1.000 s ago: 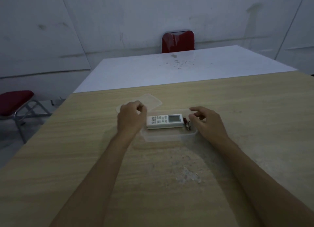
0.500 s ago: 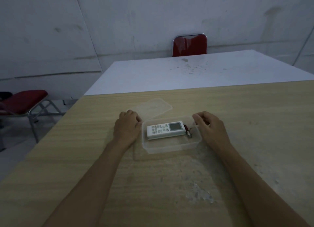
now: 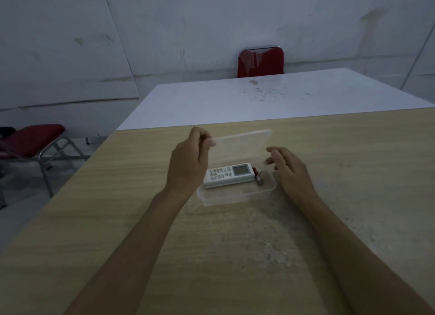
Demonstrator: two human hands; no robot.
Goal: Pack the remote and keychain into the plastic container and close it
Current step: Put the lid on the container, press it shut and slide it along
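Note:
A clear plastic container (image 3: 226,198) sits on the wooden table. Inside it lies a white remote (image 3: 229,174) with its screen to the right. A small red and metal keychain (image 3: 258,177) lies beside the remote's right end, also inside. My left hand (image 3: 188,162) pinches the left end of the clear lid (image 3: 240,146), which is lifted and tilted above the container's far side. My right hand (image 3: 288,170) hovers at the container's right end with fingers spread, close to the lid's right edge and holding nothing.
The wooden table (image 3: 117,220) meets a white table (image 3: 259,98) behind it. A red chair (image 3: 260,61) stands at the far end and another red chair (image 3: 33,139) at the left. A scuffed pale patch (image 3: 270,256) marks the wood near me.
My left hand has picked the lid up from the table behind the container and raised it. My right hand lifted off the container's right rim and opened.

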